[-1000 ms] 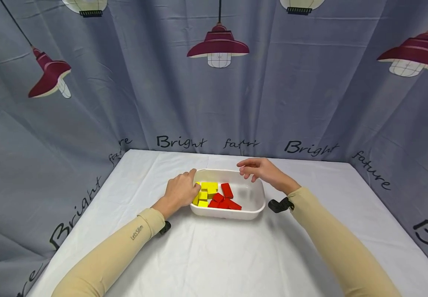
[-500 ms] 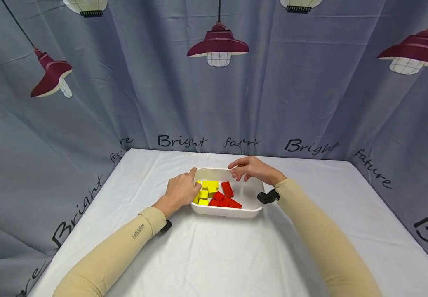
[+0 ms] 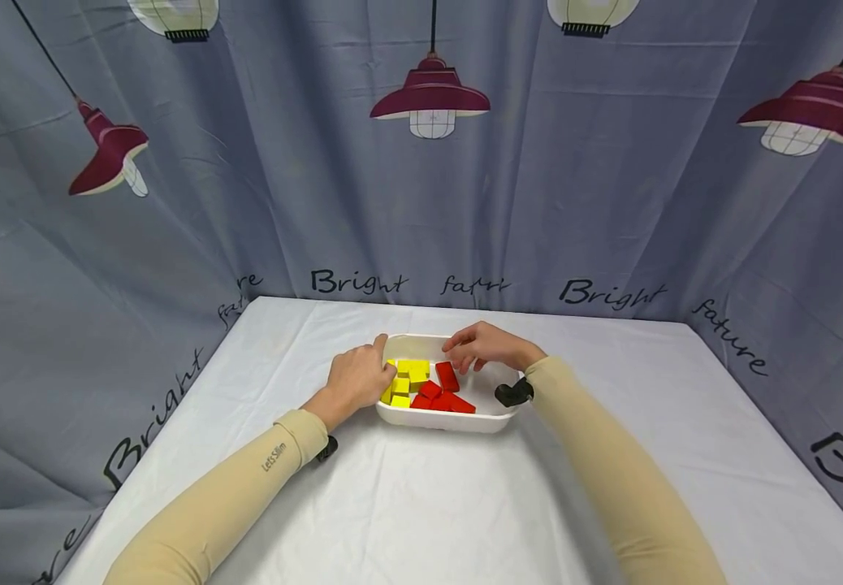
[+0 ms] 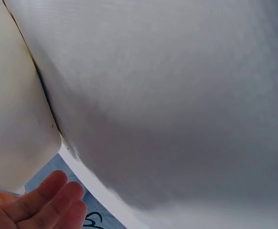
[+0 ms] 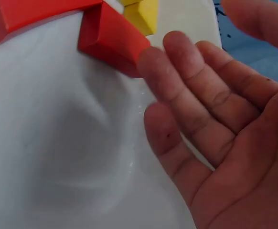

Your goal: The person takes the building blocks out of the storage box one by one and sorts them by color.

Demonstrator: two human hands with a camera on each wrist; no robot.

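Note:
A white plastic tray (image 3: 443, 419) holds yellow blocks (image 3: 414, 370) on its left and red blocks (image 3: 447, 401) around its middle. My left hand (image 3: 357, 377) grips the tray's left rim, with the thumb over the inner side. In the left wrist view, the other fingers (image 4: 53, 202) lie along the outside, by the tray's wall (image 4: 17, 95). Over the right part of the tray is my right hand (image 3: 493, 345), its fingers loosely bent and holding nothing. The right wrist view has its fingertips close by a red wedge-like block (image 5: 112, 40).
A white cloth (image 3: 421, 504) covers the table under the tray. Grey-blue curtains (image 3: 319, 179) printed with lamps and lettering hang behind and at both sides. A black wrist device (image 3: 514, 393) on the right arm overlaps the tray's right end.
My right hand has moved left and lower, from the tray's back right rim to over its inside near the upright red block. The left hand and the blocks stay in place.

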